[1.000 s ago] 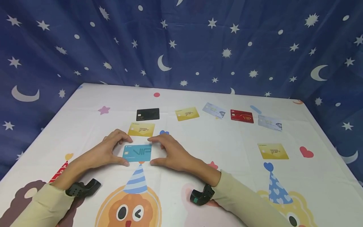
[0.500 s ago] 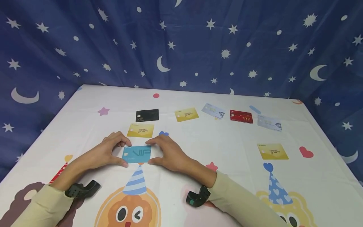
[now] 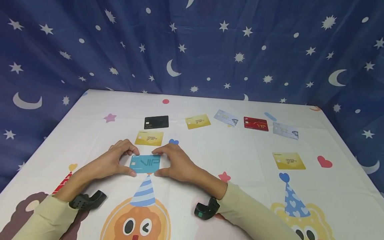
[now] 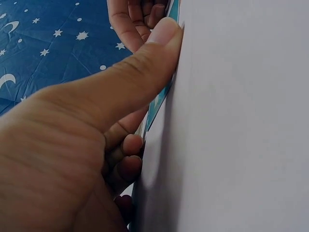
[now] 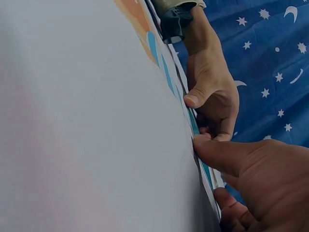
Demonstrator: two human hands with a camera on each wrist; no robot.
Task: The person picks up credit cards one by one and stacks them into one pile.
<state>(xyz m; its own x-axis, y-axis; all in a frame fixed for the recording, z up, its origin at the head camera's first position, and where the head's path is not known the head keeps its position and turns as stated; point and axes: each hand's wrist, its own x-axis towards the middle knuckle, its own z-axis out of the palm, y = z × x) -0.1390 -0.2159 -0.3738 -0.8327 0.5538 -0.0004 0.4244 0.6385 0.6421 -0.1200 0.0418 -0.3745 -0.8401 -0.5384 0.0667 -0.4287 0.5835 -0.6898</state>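
Note:
A teal card (image 3: 145, 164) printed "VIP" lies face up in front of me, left of centre. My left hand (image 3: 115, 161) pinches its left end, thumb at the near corner and forefinger at the far one. At the opposite end my right hand (image 3: 178, 163) grips the card the same way. The left wrist view catches only a sliver of the teal card (image 4: 157, 104) beyond the thumb. From the right wrist both hands show along the card's edge, seen nearly edge-on. Just beyond the teal card sits a gold card (image 3: 149, 138).
Behind is a black card (image 3: 156, 122). A second gold card (image 3: 198, 121), a silver card (image 3: 226, 118), a red card (image 3: 256, 123) and another silver card (image 3: 285, 130) run rightward. One more gold card (image 3: 289, 161) lies right. Starry blue cloth (image 3: 192, 43) hangs behind the table.
My right hand has shifted left, from just beside the teal card's right end onto it. The left hand stays at the left end, and the cards keep their places.

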